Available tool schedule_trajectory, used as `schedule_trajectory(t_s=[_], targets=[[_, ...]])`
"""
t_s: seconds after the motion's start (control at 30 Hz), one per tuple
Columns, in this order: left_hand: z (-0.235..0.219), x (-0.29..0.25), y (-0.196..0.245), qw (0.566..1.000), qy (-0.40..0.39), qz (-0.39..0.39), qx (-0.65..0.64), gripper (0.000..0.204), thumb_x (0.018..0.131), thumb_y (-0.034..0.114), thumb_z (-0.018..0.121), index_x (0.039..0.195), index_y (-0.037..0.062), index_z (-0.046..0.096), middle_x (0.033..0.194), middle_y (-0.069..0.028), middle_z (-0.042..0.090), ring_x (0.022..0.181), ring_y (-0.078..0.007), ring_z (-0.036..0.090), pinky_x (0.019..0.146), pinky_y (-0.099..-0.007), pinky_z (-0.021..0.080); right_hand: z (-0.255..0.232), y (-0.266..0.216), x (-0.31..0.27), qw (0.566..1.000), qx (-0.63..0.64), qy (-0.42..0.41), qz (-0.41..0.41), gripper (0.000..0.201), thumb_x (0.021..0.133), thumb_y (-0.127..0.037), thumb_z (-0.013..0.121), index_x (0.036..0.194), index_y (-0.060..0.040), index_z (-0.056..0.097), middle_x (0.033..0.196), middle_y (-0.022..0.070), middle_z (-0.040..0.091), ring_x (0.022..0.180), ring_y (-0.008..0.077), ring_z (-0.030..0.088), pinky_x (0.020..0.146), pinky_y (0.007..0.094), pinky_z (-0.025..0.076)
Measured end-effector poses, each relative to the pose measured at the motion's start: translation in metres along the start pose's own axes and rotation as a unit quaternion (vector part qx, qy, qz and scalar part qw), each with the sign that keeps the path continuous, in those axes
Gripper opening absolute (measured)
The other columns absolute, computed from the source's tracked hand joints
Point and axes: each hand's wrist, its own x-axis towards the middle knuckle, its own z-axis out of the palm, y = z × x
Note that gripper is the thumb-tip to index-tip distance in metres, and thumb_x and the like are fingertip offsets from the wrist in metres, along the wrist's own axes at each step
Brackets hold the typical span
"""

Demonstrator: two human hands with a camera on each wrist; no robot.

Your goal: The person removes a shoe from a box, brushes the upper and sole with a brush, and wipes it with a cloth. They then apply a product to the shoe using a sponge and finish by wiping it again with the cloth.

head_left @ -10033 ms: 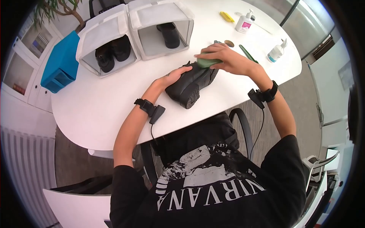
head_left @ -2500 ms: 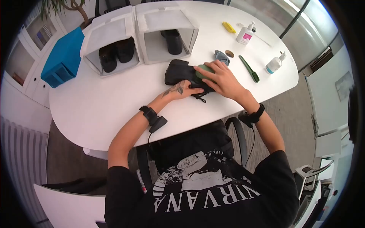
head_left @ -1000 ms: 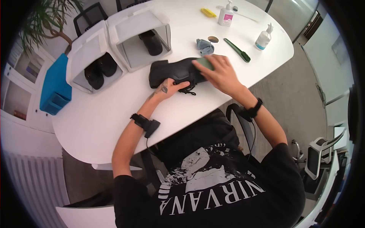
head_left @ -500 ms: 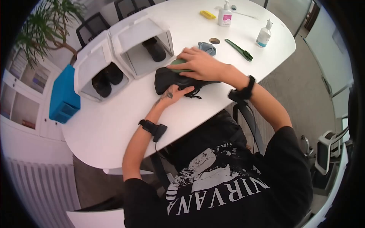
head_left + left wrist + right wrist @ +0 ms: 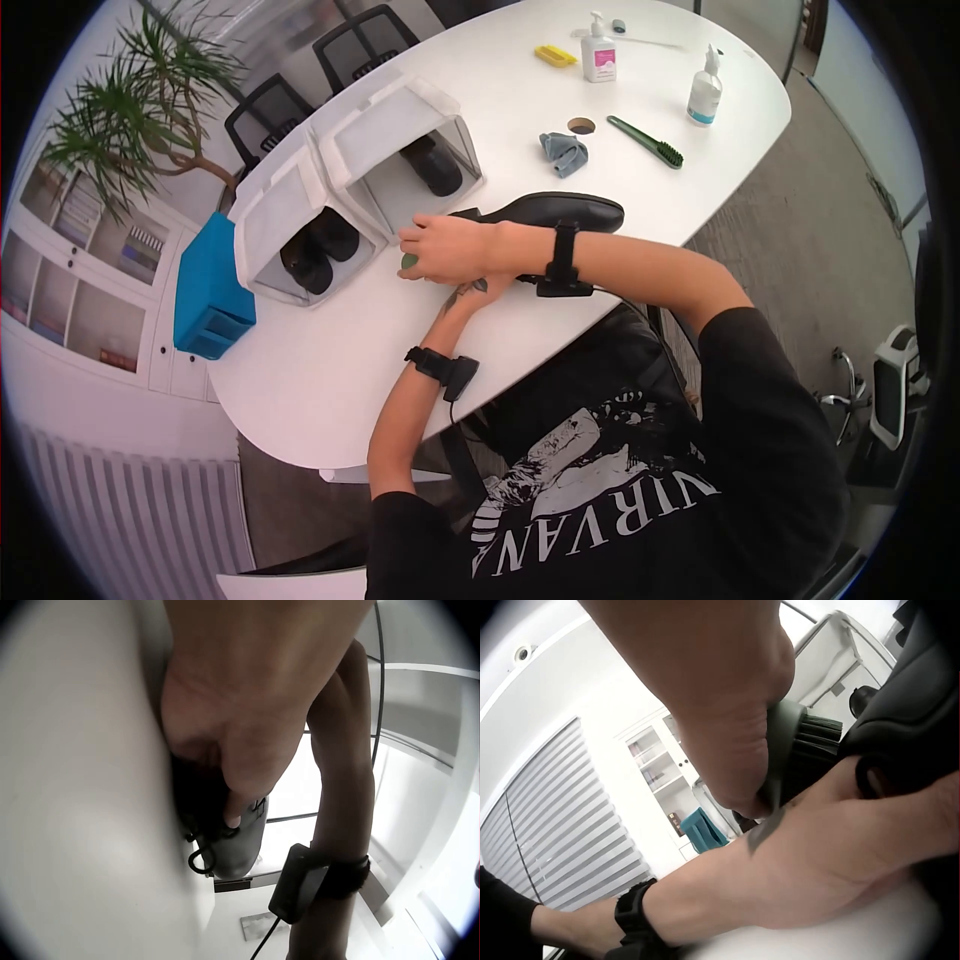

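Observation:
A black lace-up shoe [image 5: 565, 210] lies on its side on the white table [image 5: 330, 400], toe to the right. My left hand [image 5: 485, 292] grips it at the lacing; in the left wrist view the thumb lies beside the laces and a lace loop [image 5: 201, 859] hangs out. My right hand [image 5: 450, 248] holds a green shoe brush [image 5: 784, 739] with its fingers around the back. The right wrist view shows dark bristles [image 5: 817, 742] facing the shoe's heel end, close above my left wrist. From the head view the right hand and forearm cover the heel and much of the brush.
Two white shoe boxes [image 5: 395, 120] with open fronts hold black shoes [image 5: 320, 245]; a blue organizer [image 5: 215, 290] stands left of them. Beyond the shoe are a grey-blue cloth [image 5: 565, 155], a long green brush [image 5: 645, 142], a pump bottle [image 5: 600, 55], a spray bottle [image 5: 705, 92] and a yellow item [image 5: 555, 55].
The shoe has turned from heel toward me to lying sideways, toe right. My right hand has carried the brush from the toe leftward to the heel. My left hand keeps its hold.

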Motion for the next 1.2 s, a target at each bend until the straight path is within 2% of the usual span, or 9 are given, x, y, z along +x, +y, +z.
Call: schedule_trajectory(t_s=[0.13, 0.23, 0.33, 0.43, 0.53, 0.63, 0.83, 1.0, 1.2], targets=[[0.031, -0.009, -0.013, 0.996, 0.072, 0.033, -0.027, 0.065, 0.099, 0.04, 0.079, 0.149, 0.0048, 0.058, 0.14, -0.0143, 0.069, 0.126, -0.0248, 0.066, 0.105, -0.0394, 0.052, -0.039, 0.013, -0.064, 0.994, 0.078, 0.065, 0.05, 0.046, 0.097, -0.025, 0.071, 0.142, -0.017, 0.07, 0.112, 0.0099, 0.064, 0.116, 0.0285, 0.059, 0.098, 0.0415, 0.047], [-0.011, -0.01, 0.075, 0.975, -0.075, -0.197, -0.068, 0.053, 0.097, 0.042, 0.082, 0.127, 0.0002, 0.073, 0.108, -0.005, 0.076, 0.099, -0.0163, 0.067, 0.088, -0.0349, 0.054, -0.083, 0.018, -0.137, 0.984, 0.104, 0.037, 0.141, 0.052, 0.097, -0.02, 0.072, 0.149, -0.0163, 0.065, 0.113, 0.0135, 0.062, 0.113, 0.0316, 0.058, 0.098, 0.0433, 0.047], [0.004, -0.004, 0.043, 0.981, -0.055, -0.163, -0.094, 0.048, 0.098, 0.043, 0.08, 0.118, -0.0006, 0.076, 0.092, -0.0021, 0.073, 0.084, -0.014, 0.061, 0.076, -0.0341, 0.051, -0.106, 0.002, -0.189, 0.974, 0.047, -0.028, 0.22, 0.055, 0.097, -0.022, 0.072, 0.152, -0.019, 0.064, 0.119, 0.0133, 0.063, 0.115, 0.0303, 0.057, 0.099, 0.0433, 0.047], [0.017, -0.006, 0.03, 0.993, 0.005, -0.057, -0.105, 0.048, 0.098, 0.041, 0.08, 0.119, -0.0018, 0.075, 0.092, -0.0031, 0.073, 0.084, -0.0139, 0.061, 0.076, -0.0347, 0.051, -0.1, -0.008, -0.193, 0.978, 0.026, -0.022, 0.205, 0.055, 0.098, -0.024, 0.071, 0.152, -0.0211, 0.063, 0.125, 0.0128, 0.064, 0.116, 0.0298, 0.057, 0.1, 0.0431, 0.047], [-0.001, -0.004, 0.055, 0.98, -0.07, -0.17, -0.079, 0.05, 0.098, 0.04, 0.081, 0.125, -0.002, 0.073, 0.105, -0.0082, 0.076, 0.097, -0.018, 0.067, 0.086, -0.0369, 0.054, -0.071, -0.006, -0.15, 0.987, 0.005, 0.015, 0.162, 0.053, 0.1, -0.025, 0.07, 0.152, -0.0213, 0.063, 0.127, 0.0135, 0.064, 0.116, 0.0313, 0.058, 0.106, 0.0446, 0.047], [0.012, -0.007, 0.027, 0.998, 0.028, -0.054, -0.031, 0.057, 0.097, 0.049, 0.078, 0.123, -0.0016, 0.074, 0.107, -0.017, 0.079, 0.104, -0.0284, 0.073, 0.091, -0.0415, 0.056, -0.043, 0.008, -0.102, 0.976, 0.052, 0.137, 0.161, 0.049, 0.099, -0.027, 0.07, 0.147, -0.0192, 0.066, 0.115, 0.0085, 0.065, 0.114, 0.0271, 0.058, 0.098, 0.0411, 0.046], [0.028, -0.015, -0.02, 0.984, 0.115, 0.134, 0.029, 0.064, 0.1, 0.035, 0.079, 0.149, 0.0025, 0.056, 0.134, -0.0129, 0.068, 0.117, -0.0199, 0.063, 0.1, -0.0376, 0.051, -0.018, -0.001, -0.035, 0.995, -0.044, 0.069, 0.061, 0.043, 0.096, -0.029, 0.072, 0.137, -0.0163, 0.072, 0.106, 0.0054, 0.065, 0.114, 0.0235, 0.057, 0.094, 0.0385, 0.044], [0.003, -0.003, 0.039, 0.977, -0.057, -0.206, -0.005, 0.05, 0.098, 0.046, 0.08, 0.12, 0.0009, 0.075, 0.096, -0.0032, 0.071, 0.084, -0.0128, 0.057, 0.077, -0.0334, 0.049, -0.056, 0.007, -0.113, 0.981, 0.031, 0.098, 0.163, 0.054, 0.095, -0.022, 0.075, 0.148, -0.0193, 0.065, 0.115, 0.0119, 0.063, 0.117, 0.0301, 0.06, 0.103, 0.0438, 0.048], [0.019, -0.005, 0.019, 0.988, 0.026, -0.093, -0.118, 0.059, 0.094, 0.056, 0.08, 0.094, -0.0029, 0.077, 0.078, -0.0025, 0.065, 0.074, -0.0129, 0.055, 0.068, -0.0334, 0.048, -0.087, -0.019, -0.204, 0.964, -0.046, 0.046, 0.258, 0.058, 0.096, -0.021, 0.075, 0.152, -0.0255, 0.063, 0.126, 0.0147, 0.064, 0.119, 0.0323, 0.059, 0.102, 0.0446, 0.047]])
